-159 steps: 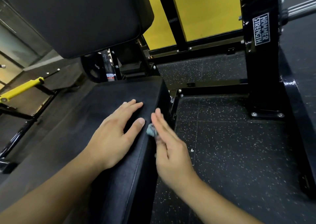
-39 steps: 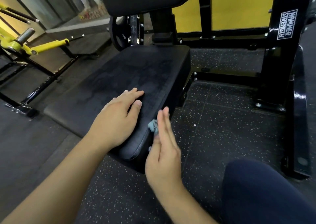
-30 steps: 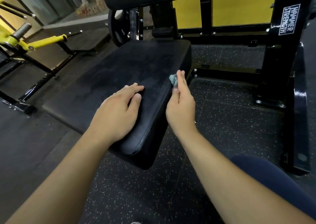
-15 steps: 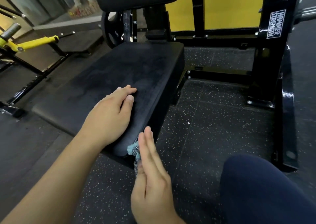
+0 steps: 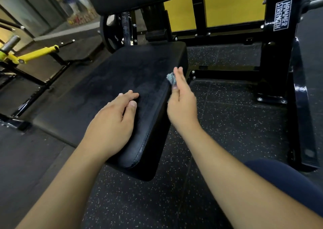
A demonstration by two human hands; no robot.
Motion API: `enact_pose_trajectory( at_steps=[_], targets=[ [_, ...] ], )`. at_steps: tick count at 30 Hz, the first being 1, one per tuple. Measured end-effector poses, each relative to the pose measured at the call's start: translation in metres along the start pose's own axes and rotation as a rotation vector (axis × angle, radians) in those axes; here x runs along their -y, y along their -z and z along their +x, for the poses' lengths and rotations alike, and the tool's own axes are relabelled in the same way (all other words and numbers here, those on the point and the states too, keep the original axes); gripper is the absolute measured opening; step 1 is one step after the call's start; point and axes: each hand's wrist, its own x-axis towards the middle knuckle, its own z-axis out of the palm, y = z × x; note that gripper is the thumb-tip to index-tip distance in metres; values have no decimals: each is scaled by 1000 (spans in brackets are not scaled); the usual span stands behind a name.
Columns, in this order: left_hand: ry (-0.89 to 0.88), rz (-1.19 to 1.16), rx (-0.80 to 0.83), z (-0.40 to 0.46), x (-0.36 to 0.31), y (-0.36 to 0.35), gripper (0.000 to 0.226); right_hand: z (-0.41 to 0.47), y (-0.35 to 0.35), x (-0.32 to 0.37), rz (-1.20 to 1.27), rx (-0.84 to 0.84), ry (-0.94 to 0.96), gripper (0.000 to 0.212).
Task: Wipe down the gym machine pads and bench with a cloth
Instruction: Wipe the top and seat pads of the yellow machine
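Across the seat pad [image 5: 132, 75], from its top to its right flank: the left hand [image 5: 111, 124] lies flat, fingers relaxed, bracing on the near end, while the right hand [image 5: 181, 99] presses a small bunched cloth [image 5: 171, 78] with straight fingers against the pad's upper right edge. So little cloth could slip from under the fingers or miss the seam. It sits beyond the left fingertips, well apart.
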Motion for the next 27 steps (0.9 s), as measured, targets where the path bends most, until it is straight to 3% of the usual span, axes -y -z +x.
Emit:
enact_pose_trajectory(
  at_steps=[6, 13, 27],
  targets=[
    [-8, 15, -5, -1, -2, 0, 42, -37, 1, 13, 20, 7, -16, 50],
    [-83, 3, 48, 4, -3, 2, 49, -119, -3, 13, 44, 68, 106, 57],
    [-74, 43, 70, 9, -2, 1, 49, 76, 2, -21, -51, -82, -32, 47]
  ],
)
